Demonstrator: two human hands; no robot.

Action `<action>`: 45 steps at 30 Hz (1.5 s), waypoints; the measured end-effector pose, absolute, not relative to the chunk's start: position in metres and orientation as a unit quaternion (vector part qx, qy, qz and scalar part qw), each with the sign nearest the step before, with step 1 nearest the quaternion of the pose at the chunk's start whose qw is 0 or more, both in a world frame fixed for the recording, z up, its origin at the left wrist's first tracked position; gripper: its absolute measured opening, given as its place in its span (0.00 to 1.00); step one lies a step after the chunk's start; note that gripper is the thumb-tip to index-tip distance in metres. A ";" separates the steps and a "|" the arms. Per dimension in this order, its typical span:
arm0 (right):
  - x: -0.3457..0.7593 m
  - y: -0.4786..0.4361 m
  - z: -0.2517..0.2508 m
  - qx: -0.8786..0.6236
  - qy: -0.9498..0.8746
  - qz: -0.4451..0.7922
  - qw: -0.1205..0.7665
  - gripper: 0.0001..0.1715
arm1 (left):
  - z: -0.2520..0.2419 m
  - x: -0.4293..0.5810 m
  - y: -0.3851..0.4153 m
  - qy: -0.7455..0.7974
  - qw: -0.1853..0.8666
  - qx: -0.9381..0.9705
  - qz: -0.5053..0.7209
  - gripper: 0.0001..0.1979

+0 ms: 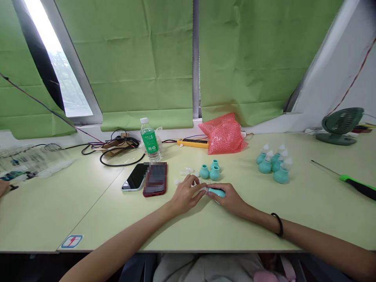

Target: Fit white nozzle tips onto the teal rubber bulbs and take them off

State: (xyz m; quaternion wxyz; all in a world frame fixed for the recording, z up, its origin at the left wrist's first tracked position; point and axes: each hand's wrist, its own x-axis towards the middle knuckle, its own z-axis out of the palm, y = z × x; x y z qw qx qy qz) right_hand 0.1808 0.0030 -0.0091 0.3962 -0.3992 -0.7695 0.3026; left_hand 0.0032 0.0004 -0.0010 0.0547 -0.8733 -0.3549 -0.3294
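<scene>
My right hand is closed around a teal squeeze bulb lying on its side, its mouth toward the left. My left hand pinches a small clear plastic tip at the bulb's mouth; fingers partly cover where the two meet. Just beyond my hands stand three teal bulbs with open mouths and no tips. Small clear and white plastic pieces lie beside them, partly behind my left hand. Farther right is a group of several teal bulbs fitted with pale translucent tips.
Two phones lie left of my hands, below a water bottle. Behind are tangled cables, a yellow power strip and red bubble wrap. A screwdriver and green fan are right. Another person's hand shows far left.
</scene>
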 end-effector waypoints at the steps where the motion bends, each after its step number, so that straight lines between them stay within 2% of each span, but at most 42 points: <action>1: 0.181 0.003 -0.009 -0.401 -0.767 0.309 0.394 0.17 | -0.002 0.003 0.001 -0.350 0.064 -0.876 -0.326 0.12; 10: 0.176 -0.002 -0.005 -0.410 -0.771 0.291 0.391 0.13 | -0.008 0.010 0.001 -0.305 0.132 -0.873 -0.357 0.09; 15: 0.176 -0.004 -0.006 -0.422 -0.785 0.237 0.387 0.14 | -0.006 0.010 0.002 -0.318 0.071 -0.865 -0.381 0.09; 20: 0.178 -0.003 -0.011 -0.410 -0.820 0.146 0.372 0.14 | -0.002 0.007 0.003 -0.335 0.006 -0.873 -0.353 0.08; 26: 0.178 -0.003 -0.014 -0.389 -0.837 0.100 0.370 0.14 | -0.001 0.012 0.000 -0.342 0.076 -0.890 -0.292 0.10; 30: 0.177 -0.002 -0.009 -0.393 -0.819 0.132 0.397 0.13 | -0.001 0.014 -0.002 -0.358 0.090 -0.885 -0.285 0.10; 37: 0.182 0.004 -0.004 -0.438 -0.737 0.244 0.454 0.14 | 0.007 0.006 0.001 -0.438 -0.060 -0.794 -0.418 0.06; 41: 0.184 0.002 -0.003 -0.405 -0.732 0.265 0.480 0.13 | 0.015 -0.003 0.007 -0.457 -0.079 -0.818 -0.341 0.06; 45: 0.183 0.001 -0.001 -0.378 -0.732 0.271 0.498 0.13 | 0.018 -0.011 0.011 -0.501 -0.049 -0.829 -0.242 0.08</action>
